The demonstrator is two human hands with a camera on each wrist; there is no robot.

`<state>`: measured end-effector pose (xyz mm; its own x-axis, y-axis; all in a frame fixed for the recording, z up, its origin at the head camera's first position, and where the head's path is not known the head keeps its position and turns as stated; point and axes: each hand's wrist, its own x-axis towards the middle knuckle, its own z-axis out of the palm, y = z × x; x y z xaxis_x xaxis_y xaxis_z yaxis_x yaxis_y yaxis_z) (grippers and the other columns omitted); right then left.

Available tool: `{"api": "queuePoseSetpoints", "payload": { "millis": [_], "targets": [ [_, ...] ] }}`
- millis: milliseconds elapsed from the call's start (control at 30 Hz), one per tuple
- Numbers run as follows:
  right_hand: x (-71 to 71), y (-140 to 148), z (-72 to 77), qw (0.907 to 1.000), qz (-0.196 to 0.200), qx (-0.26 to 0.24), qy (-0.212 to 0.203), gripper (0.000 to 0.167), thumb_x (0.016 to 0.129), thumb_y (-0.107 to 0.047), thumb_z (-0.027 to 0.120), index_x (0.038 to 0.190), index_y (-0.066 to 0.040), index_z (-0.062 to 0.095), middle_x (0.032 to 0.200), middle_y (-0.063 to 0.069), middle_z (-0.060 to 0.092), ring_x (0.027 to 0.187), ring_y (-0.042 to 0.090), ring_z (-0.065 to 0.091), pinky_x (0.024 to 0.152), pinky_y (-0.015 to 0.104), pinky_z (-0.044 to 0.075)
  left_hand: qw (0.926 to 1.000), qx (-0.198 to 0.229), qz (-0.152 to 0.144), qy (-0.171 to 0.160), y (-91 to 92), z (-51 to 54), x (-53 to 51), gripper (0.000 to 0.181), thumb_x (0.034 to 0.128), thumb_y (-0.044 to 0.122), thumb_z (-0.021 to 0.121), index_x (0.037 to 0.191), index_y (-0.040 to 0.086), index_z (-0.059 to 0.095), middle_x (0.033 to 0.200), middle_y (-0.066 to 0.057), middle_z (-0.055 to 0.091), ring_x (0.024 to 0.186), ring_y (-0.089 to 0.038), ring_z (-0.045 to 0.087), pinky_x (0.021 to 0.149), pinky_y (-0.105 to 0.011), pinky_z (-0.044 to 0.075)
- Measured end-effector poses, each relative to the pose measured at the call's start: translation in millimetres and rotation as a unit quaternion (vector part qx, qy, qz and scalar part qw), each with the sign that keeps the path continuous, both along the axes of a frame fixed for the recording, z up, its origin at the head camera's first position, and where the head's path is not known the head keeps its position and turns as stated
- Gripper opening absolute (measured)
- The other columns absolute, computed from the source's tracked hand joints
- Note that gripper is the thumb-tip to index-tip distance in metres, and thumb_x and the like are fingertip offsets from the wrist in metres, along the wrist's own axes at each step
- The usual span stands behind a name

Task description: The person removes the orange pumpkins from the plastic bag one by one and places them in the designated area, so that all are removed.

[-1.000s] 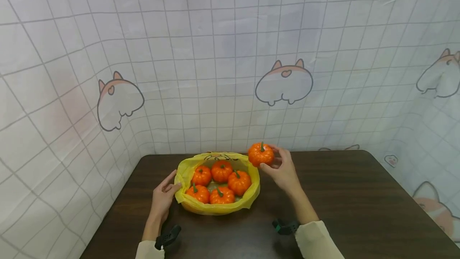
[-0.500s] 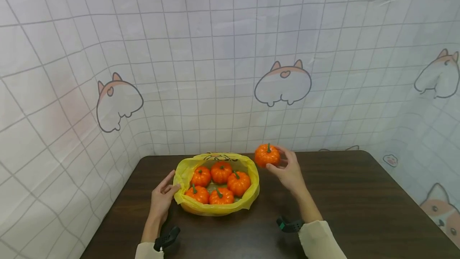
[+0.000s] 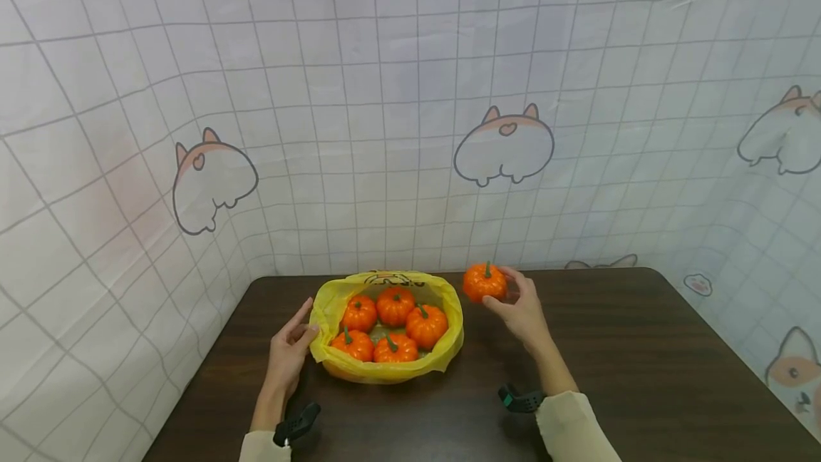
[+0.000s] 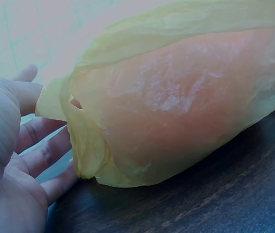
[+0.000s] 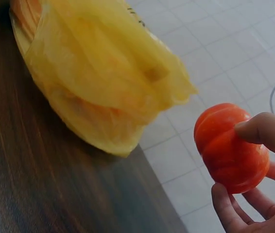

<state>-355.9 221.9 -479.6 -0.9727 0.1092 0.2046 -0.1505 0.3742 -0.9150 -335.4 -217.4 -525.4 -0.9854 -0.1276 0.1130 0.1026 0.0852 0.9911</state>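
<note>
Just right of the yellow plastic bag (image 3: 385, 374), the right hand (image 3: 524, 312) pinches a miniature pumpkin (image 3: 482, 284); the left hand (image 3: 288, 351), fingers spread, touches the bag's left.

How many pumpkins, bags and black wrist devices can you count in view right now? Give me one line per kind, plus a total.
Orange pumpkins visible: 6 (5 inside the yellow bag, 1 in the right hand)
Yellow bag: 1
Black wrist devices: 2 (one at each wrist)
Total: 9
</note>
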Motion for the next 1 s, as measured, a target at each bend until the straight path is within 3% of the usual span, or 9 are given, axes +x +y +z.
{"api": "queuePoseSetpoints", "payload": {
  "millis": [200, 400, 600, 1000],
  "targets": [
    [-2.3, 4, -8.0, 0.9999, -0.004, -0.001, -0.014, 0.07, 0.09, -0.027, 0.079, 0.151, -0.017, 0.045, 0.145, 0.018, 0.04, 0.119, 0.037, 0.052, 0.085, 0.036, 0.052, 0.9998, 0.002, 0.009, -0.017, 0.7, -0.8, -1.2, 0.046, 0.1029, 0.013, 0.062, 0.148, 0.022, 0.058, 0.1, 0.01, 0.067, 0.094, -0.004, 0.063, 0.083, -0.02, 0.057],
    [-3.1, 8, -14.1, 0.9998, -0.009, -0.005, -0.019, 0.071, 0.091, -0.025, 0.078, 0.152, -0.013, 0.044, 0.147, 0.021, 0.038, 0.119, 0.038, 0.052, 0.086, 0.035, 0.052, 0.9999, -0.002, 0.004, -0.011, 1.1, -1.1, -1.7, 0.046, 0.1028, 0.014, 0.062, 0.148, 0.016, 0.057, 0.106, 0.004, 0.066, 0.095, -0.003, 0.064, 0.083, -0.019, 0.057],
    [-5.1, 13, -22.4, 0.9995, -0.012, -0.008, -0.028, 0.069, 0.092, -0.023, 0.077, 0.152, -0.012, 0.044, 0.149, 0.022, 0.037, 0.12, 0.037, 0.053, 0.09, 0.037, 0.052, 0.9999, -0.003, -0.001, -0.012, 0.6, -1.2, -1.5, 0.046, 0.1027, 0.014, 0.063, 0.149, 0.018, 0.057, 0.105, -0.001, 0.062, 0.09, -0.005, 0.06, 0.08, -0.018, 0.055],
    [-7.1, 27, -38.9, 0.9985, -0.025, 0.006, -0.048, 0.069, 0.094, -0.02, 0.075, 0.153, -0.012, 0.041, 0.151, 0.022, 0.035, 0.124, 0.04, 0.052, 0.094, 0.044, 0.052, 0.9998, -0.007, -0.018, -0.01, -2.7, -5.2, -1.3, 0.053, 0.0983, 0.019, 0.07, 0.149, 0.02, 0.056, 0.097, 0.007, 0.062, 0.088, -0.006, 0.06, 0.078, -0.02, 0.055]
  ]
}}
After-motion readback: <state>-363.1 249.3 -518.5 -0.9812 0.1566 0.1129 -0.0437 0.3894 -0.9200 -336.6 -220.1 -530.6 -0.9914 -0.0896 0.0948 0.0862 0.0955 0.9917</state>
